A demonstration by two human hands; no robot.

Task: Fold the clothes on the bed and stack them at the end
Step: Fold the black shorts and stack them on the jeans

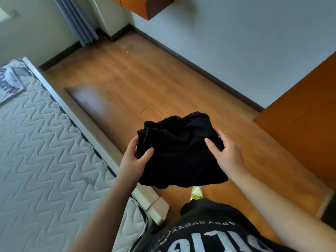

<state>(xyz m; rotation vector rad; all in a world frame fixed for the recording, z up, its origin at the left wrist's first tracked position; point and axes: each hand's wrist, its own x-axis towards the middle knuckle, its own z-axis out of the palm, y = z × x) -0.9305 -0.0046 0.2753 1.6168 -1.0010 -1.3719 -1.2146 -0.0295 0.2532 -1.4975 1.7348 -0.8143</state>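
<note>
A folded black garment is held up over the wooden floor, just off the bed's corner. My left hand grips its left edge, thumb on top and fingers hidden underneath. My right hand holds its right edge, thumb lying on the cloth and fingers curled behind it. The bed with its quilted white mattress lies to the left. A folded white garment with dark print rests on the mattress at the far left edge of the view.
Wooden floor stretches ahead to a grey wall with a dark skirting. An orange cabinet stands on the right, a wall-mounted orange unit hangs above, and grey curtains hang in the far corner. One shoe shows below the garment.
</note>
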